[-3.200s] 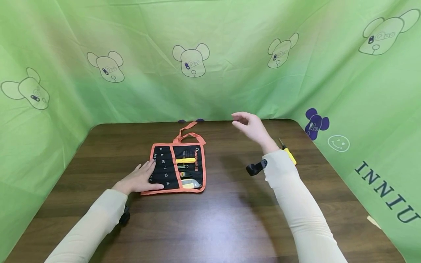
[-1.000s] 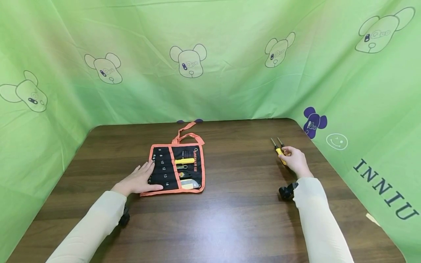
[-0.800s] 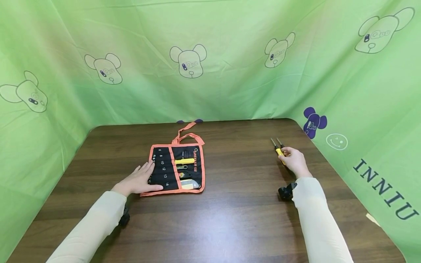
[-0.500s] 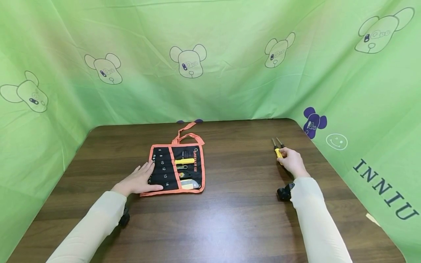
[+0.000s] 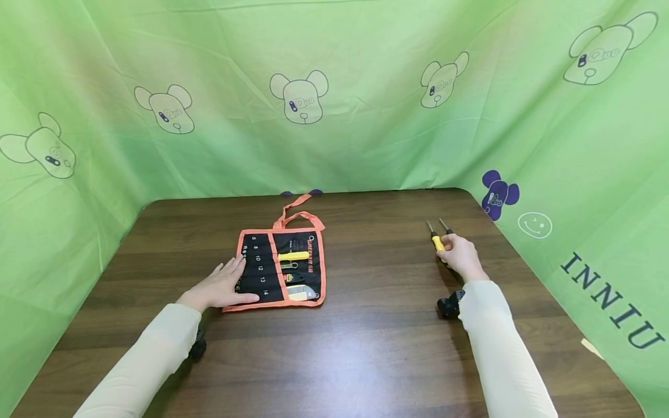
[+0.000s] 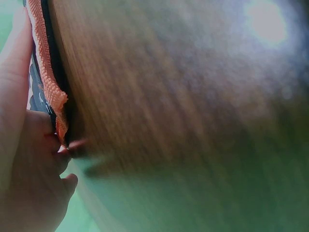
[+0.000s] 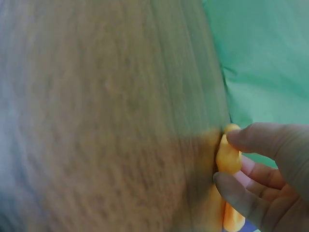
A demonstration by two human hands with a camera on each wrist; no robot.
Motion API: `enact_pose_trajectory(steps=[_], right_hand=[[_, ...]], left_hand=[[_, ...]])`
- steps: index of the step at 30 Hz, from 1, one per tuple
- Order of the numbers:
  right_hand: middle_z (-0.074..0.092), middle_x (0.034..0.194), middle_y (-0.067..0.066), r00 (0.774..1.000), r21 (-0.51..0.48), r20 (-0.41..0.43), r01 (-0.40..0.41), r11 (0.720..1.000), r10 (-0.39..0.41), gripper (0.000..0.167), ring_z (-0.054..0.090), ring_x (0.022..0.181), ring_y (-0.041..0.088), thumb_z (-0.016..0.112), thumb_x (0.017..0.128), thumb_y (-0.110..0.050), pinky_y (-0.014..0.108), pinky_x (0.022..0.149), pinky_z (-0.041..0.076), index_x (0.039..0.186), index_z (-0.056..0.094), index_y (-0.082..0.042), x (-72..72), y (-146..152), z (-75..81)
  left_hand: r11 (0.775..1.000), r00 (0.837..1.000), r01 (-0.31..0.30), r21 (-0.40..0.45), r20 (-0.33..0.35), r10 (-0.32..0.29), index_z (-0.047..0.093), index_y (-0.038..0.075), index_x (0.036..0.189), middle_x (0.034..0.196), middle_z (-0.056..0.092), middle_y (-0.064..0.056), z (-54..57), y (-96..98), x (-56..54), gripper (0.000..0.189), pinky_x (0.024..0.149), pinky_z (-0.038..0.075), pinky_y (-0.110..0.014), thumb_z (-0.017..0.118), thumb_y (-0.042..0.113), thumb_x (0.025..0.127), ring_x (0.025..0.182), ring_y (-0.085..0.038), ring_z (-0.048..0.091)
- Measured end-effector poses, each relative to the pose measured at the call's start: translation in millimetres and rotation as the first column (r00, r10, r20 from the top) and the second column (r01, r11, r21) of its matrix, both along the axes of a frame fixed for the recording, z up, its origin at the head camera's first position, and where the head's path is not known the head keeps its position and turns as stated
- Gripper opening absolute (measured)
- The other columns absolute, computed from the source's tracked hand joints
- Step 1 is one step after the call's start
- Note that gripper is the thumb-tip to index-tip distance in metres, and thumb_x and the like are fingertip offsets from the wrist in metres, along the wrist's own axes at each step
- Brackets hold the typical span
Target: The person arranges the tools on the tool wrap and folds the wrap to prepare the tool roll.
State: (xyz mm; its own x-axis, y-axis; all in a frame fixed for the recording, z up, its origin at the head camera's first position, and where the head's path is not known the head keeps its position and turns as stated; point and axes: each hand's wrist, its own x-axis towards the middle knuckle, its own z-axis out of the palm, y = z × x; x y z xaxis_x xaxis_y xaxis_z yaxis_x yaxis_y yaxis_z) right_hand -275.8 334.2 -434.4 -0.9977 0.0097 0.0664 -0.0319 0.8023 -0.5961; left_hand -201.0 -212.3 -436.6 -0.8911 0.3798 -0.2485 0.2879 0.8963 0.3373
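Note:
In the head view, my left hand [image 5: 222, 286] rests flat with spread fingers on the left part of a black tool roll [image 5: 253, 273] with orange trim. The left wrist view catches the roll's orange edge [image 6: 46, 63] beside the thumb. Over at the right, my right hand [image 5: 462, 257] pinches a screwdriver [image 5: 438, 242] by its yellow handle, its thin metal shaft pointing away from me. A second screwdriver [image 5: 446, 226] lies close alongside, its handle hidden by the hand. Up close, thumb and fingers meet at the yellow handle [image 7: 229, 157].
The roll's pockets hold a yellow-handled tool [image 5: 294, 255], a small wrench [image 5: 290, 266] and a grey-and-yellow utility knife [image 5: 302, 292]. Orange ties [image 5: 300, 217] trail from its far edge. A green printed curtain [image 5: 345, 145] hangs around the brown wooden table [image 5: 334, 360].
My right hand has come down from the air near the far edge to the screwdrivers. Over the last second it has slid one slightly left, away from the other. The left hand has stayed put.

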Motion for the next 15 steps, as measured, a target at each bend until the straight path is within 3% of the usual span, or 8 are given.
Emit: enact_pose_trajectory(steps=[5, 15], right_hand=[[0.059, 0.093, 0.031, 1.0, -0.08, 0.009, 0.017, 0.997, -0.017, 0.036, 0.061, 0.053, 0.017, 0.058, 0.081, 0.002, 0.027, 0.05, 0.052, 0.114, 0.05, 0.017, -1.6, -2.0, 0.3], [0.06, 0.085, 0.024, 0.993, -0.15, -0.115, -0.012, 0.989, -0.005, 0.025, 0.06, 0.059, 0.025, 0.058, 0.081, 0.006, 0.022, 0.047, 0.049, 0.103, 0.057, 0.016, -5.1, -7.5, 11.0]], left_hand=[[1.0, 1.0, 0.0, 0.001, 0.0, 0.0, 0.014, -0.008, 0.143, 0.15, 0.007, -0.024, -0.3, -0.2, -0.4, 0.106, 0.107, 0.008, -0.052, 0.052, 0.068, 0.079, 0.136, -0.037, 0.006], [1.0, 1.0, 0.002, 0.001, 0.001, -0.002, 0.013, -0.008, 0.143, 0.15, 0.007, -0.024, 0.4, -0.3, -0.5, 0.106, 0.107, 0.007, -0.052, 0.051, 0.068, 0.079, 0.136, -0.037, 0.006]])
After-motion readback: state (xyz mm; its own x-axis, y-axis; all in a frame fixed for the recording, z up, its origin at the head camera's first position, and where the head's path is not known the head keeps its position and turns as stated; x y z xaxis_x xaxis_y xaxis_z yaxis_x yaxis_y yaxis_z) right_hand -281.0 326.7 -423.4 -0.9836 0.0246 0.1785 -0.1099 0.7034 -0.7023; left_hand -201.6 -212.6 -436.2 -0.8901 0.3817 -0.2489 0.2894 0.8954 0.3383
